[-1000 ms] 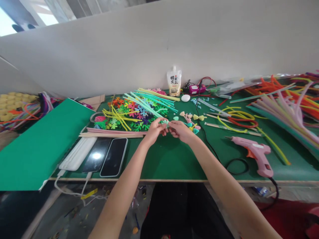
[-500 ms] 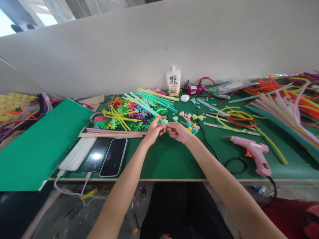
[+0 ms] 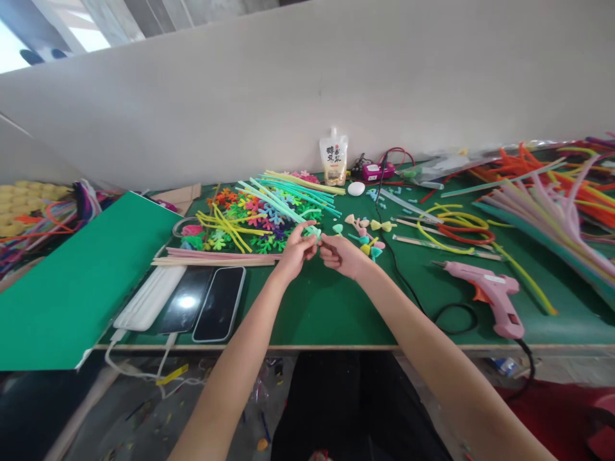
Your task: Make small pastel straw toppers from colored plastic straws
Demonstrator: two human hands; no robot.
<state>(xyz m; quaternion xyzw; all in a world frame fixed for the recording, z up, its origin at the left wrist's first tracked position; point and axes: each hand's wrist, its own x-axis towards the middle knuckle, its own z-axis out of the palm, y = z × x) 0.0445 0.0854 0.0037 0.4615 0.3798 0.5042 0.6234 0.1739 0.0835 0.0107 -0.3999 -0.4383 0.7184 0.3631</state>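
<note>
Over the middle of the green table, my left hand (image 3: pixel 296 252) pinches a small mint-green fuzzy piece, apparently pipe cleaner (image 3: pixel 314 232), between thumb and fingers. My right hand (image 3: pixel 342 255) meets it from the other side, its thumb and forefinger closed on the right end of the same piece. Its exact shape is partly hidden by my fingers. Just right of my hands lie small fuzzy shapes: a mint-green one (image 3: pixel 337 228), a yellow bow (image 3: pixel 381 226), and several pink, teal and yellow pieces. Behind my left hand lie mint-green pipe cleaners (image 3: pixel 271 202).
A pink glue gun (image 3: pixel 490 291) lies at the right, its black cord trailing over the table edge. Two phones (image 3: pixel 220 304) and a white power bank (image 3: pixel 150 298) sit front left. Bundles of pipe cleaners (image 3: pixel 542 211) cover the right. A drink pouch (image 3: pixel 334 159) stands behind.
The fingers of both hands have shifted slightly around the mint-green piece, and less of it shows now. The things on the table have stayed in place.
</note>
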